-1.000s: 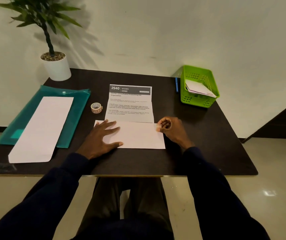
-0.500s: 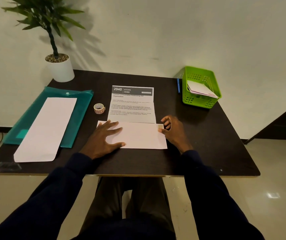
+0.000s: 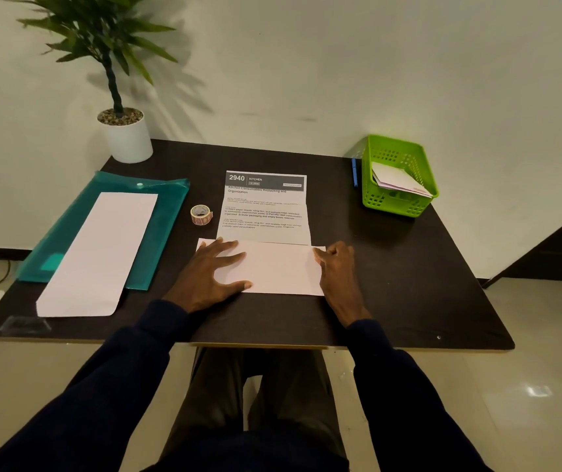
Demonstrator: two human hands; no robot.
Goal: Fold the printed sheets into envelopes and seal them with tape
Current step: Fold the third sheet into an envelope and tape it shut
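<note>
Dark table — printed sheet runs 12-to-6; left hand, grip spread flat, pins its fold, tape roll at its 12; right hand curled at 3, hold unclear.

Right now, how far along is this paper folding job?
Done: folded papers lie in the green basket. In hand: the printed sheet has its near part folded up; the left hand presses it flat, the right hand grips its right edge. Left: more folding, sealing with the untouched tape roll, and probably the paper stack on the left.
</note>
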